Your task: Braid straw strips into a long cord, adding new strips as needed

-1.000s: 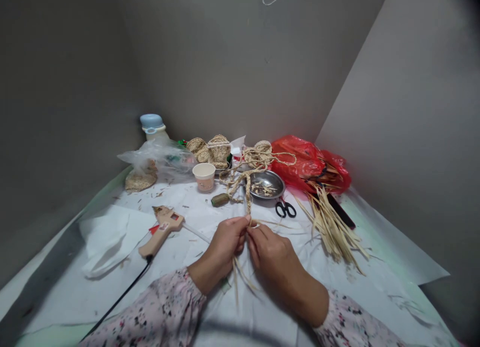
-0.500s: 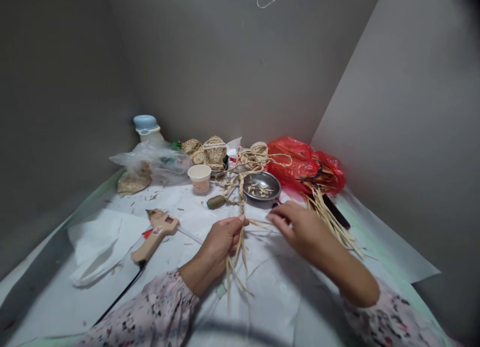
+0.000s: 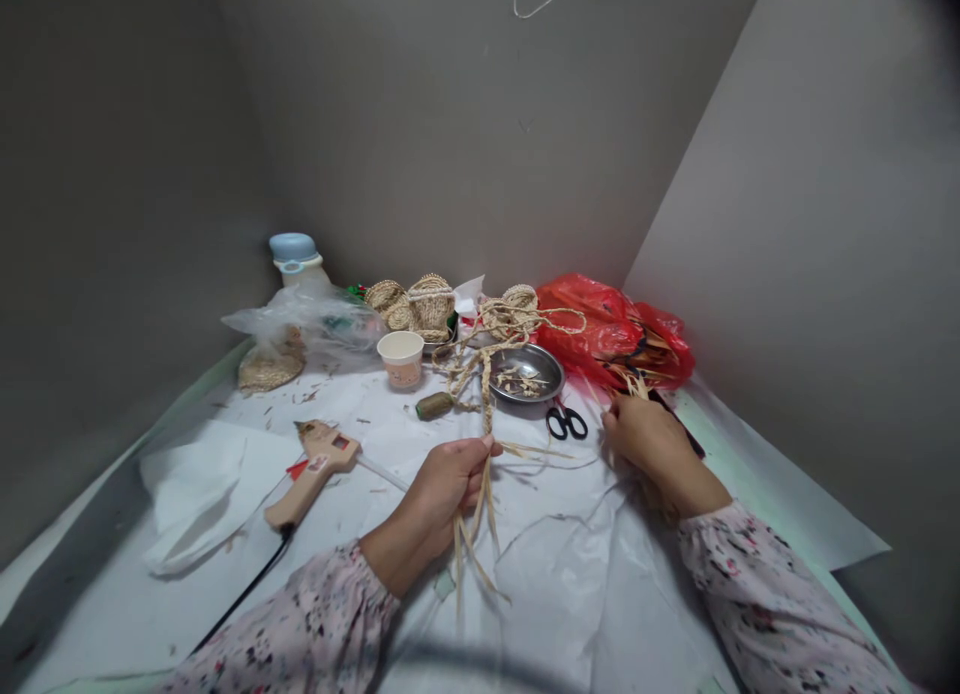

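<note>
My left hand (image 3: 450,477) pinches the lower end of a braided straw cord (image 3: 487,399) between thumb and fingers. Loose straw strands (image 3: 471,554) hang below the grip, and a few more stick out to the right. The upper part of the cord lies in loops across the metal bowl's left edge. At the right, my right hand (image 3: 643,436) is over the bundle of pale straw (image 3: 637,386) beside the red bag, covering most of it. Its fingers are bent together, and what they hold is too small to make out.
Black-handled scissors (image 3: 566,423) lie beside the metal bowl (image 3: 551,389) of scraps. A glue gun (image 3: 315,474) with its cord is at left. Behind are a paper cup (image 3: 402,359), a green spool (image 3: 434,405), woven pieces (image 3: 431,304), a clear bag and a red plastic bag (image 3: 585,319).
My right hand has moved away from the strands, right to the straw bundle, uncovering the scissors. My left hand keeps its pinch on the braid in nearly the same place.
</note>
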The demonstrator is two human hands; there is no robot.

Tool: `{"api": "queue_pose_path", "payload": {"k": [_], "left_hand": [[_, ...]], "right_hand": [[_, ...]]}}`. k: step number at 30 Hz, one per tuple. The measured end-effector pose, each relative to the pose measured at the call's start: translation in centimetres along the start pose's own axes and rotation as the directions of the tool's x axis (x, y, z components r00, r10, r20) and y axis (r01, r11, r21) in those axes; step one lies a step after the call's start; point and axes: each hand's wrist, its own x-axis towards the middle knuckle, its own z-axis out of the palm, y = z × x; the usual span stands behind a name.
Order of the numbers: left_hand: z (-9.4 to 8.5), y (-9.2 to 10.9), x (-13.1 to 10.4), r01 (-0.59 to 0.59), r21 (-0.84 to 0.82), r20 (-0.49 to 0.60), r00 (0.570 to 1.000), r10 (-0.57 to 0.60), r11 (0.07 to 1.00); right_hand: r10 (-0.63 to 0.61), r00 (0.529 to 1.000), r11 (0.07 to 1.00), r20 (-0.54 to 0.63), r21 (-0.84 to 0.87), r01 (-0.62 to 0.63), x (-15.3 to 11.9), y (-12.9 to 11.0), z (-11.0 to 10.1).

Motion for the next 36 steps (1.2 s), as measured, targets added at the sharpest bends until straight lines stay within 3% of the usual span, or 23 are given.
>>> {"api": "queue_pose_path", "payload": {"k": [2,3,5,8,13,16,18,20,24,30,36], "left_hand": [[-0.1,0.0,0.1,0.002,-0.020,0.007,1.000,-0.002,1.000],[-0.1,-0.1,0.1,0.003,-0.026,0.011,1.000,-0.002,1.000],[-0.2,-0.1,0.2,0.003,-0.036,0.017,1.000,-0.002,0.999],[-0.2,-0.1,0.1,0.004,-0.052,0.024,1.000,-0.003,0.999],[0.0,0.0,-0.1,0.004,-0.064,0.027,1.000,-0.002,0.998],[0.1,0.1,-0.1,0.008,-0.074,0.035,0.999,-0.005,0.997],[0.1,0.1,-0.2,0.004,-0.076,0.041,0.999,-0.001,0.997],[0.2,0.2,-0.2,-0.003,-0.085,0.058,0.998,0.008,0.996],[0.2,0.2,-0.3,-0.009,-0.106,0.072,0.997,0.017,0.994],[0.0,-0.2,0.0,-0.008,-0.099,0.059,0.998,0.014,0.995],[0.0,-0.1,0.0,-0.007,-0.104,0.052,0.999,0.013,0.995]], "right_hand": [[-0.058,0.990,0.965,-0.130,0.246,0.089,0.1,-0.1,-0.5],[-0.084,0.976,0.906,-0.200,0.392,0.158,0.0,-0.3,-0.7],[-0.117,0.946,0.718,-0.302,0.633,0.291,-0.6,-1.1,-1.0],[-0.176,0.912,0.478,-0.372,0.777,0.409,-2.3,-2.8,-0.9],[-0.259,0.794,0.372,-0.549,0.702,0.607,-5.2,-5.4,0.6],[-0.412,0.642,0.299,-0.646,0.570,0.765,-6.2,-6.3,1.5],[-0.546,0.533,0.264,-0.646,0.470,0.842,-6.7,-6.5,1.9],[-0.632,0.464,0.251,-0.621,0.403,0.880,-6.9,-6.5,2.1],[-0.693,0.411,0.244,-0.593,0.344,0.907,-6.9,-6.2,2.4],[-0.753,0.298,0.155,-0.587,0.283,0.947,-6.9,-6.5,2.5],[-0.802,0.259,0.115,-0.539,0.285,0.952,-7.3,-6.8,2.3]]}}
